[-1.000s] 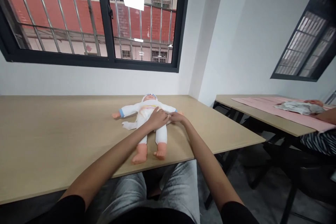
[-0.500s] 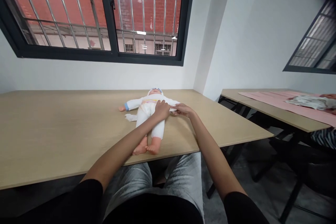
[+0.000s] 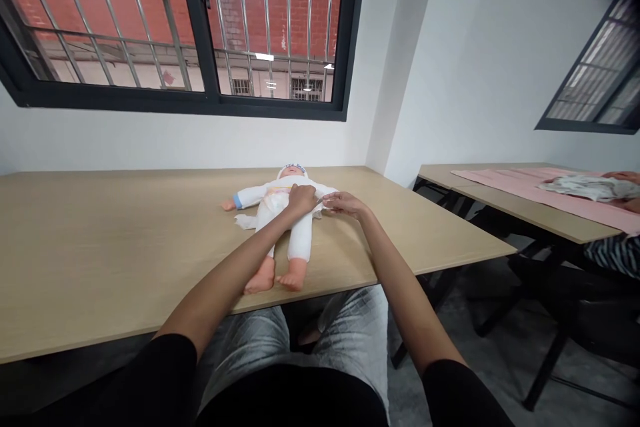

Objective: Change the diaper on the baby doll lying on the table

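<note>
One doll (image 3: pixel 300 240), face-up on your tabletop (image 3: pixel 125 247): your left hand (image 3: pixel 303 199) curled at its waist, your right hand (image 3: pixel 345 203) loosely bent beside it, either grip's hold unclear.

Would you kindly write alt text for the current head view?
A person's right hand rests on a white-clothed doll lying face up on a table, with the left hand at the doll's side. Behind is a barred window.
</note>
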### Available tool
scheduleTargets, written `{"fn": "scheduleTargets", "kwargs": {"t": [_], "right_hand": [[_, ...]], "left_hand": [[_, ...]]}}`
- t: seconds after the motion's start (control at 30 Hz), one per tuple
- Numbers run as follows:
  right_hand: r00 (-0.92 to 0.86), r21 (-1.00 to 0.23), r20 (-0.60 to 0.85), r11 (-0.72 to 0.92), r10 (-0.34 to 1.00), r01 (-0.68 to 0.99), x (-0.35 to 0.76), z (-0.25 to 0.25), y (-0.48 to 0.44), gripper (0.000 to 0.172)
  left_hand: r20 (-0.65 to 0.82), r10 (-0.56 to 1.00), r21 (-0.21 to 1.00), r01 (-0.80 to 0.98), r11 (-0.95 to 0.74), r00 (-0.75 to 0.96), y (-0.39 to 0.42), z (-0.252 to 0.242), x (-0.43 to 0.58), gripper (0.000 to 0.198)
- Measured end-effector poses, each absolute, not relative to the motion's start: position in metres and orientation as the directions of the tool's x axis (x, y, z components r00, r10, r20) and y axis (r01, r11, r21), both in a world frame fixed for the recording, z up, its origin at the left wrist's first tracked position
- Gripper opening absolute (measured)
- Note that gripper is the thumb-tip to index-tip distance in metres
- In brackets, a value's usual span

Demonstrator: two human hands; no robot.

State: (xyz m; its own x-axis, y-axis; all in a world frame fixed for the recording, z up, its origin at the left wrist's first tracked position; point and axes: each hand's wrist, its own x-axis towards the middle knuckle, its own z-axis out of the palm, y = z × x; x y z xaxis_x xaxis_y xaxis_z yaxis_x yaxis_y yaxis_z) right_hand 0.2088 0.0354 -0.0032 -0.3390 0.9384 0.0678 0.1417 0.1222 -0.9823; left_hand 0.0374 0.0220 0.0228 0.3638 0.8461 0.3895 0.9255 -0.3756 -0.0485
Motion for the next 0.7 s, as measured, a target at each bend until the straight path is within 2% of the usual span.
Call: {"fn": "scheduleTargets", "kwargs": {"t": [0.17, 0.37, 0.57, 0.7], "right_hand": [[-0.351, -0.976, 0.078, 0.143, 0.933, 0.164, 0.207, -0.003, 0.036, 0.018], [-0.294, -0.982, 0.099, 0.141, 0.951, 0.126, 0.205, -0.005, 0.04, 0.014], [-0.26, -0.986, 0.041, 0.081, 0.965, 0.146, 0.206, -0.011, 0.044, 0.014], [-0.272, -0.988, 0.035, 0.075, 0.962, 0.137, 0.207, -0.016, 0.051, 0.013]], "left_hand": [[0.357, 0.876, -0.046, 0.942, -0.332, 0.326, 0.029, 0.029, 0.046, 0.022], [0.316, 0.913, -0.044, 0.965, -0.259, 0.259, 0.032, 0.032, 0.065, 0.024], [0.301, 0.891, -0.032, 0.938, -0.345, 0.339, 0.03, 0.022, 0.065, 0.022], [0.301, 0.879, 0.018, 0.919, -0.393, 0.37, 0.033, 0.023, 0.053, 0.027]]}}
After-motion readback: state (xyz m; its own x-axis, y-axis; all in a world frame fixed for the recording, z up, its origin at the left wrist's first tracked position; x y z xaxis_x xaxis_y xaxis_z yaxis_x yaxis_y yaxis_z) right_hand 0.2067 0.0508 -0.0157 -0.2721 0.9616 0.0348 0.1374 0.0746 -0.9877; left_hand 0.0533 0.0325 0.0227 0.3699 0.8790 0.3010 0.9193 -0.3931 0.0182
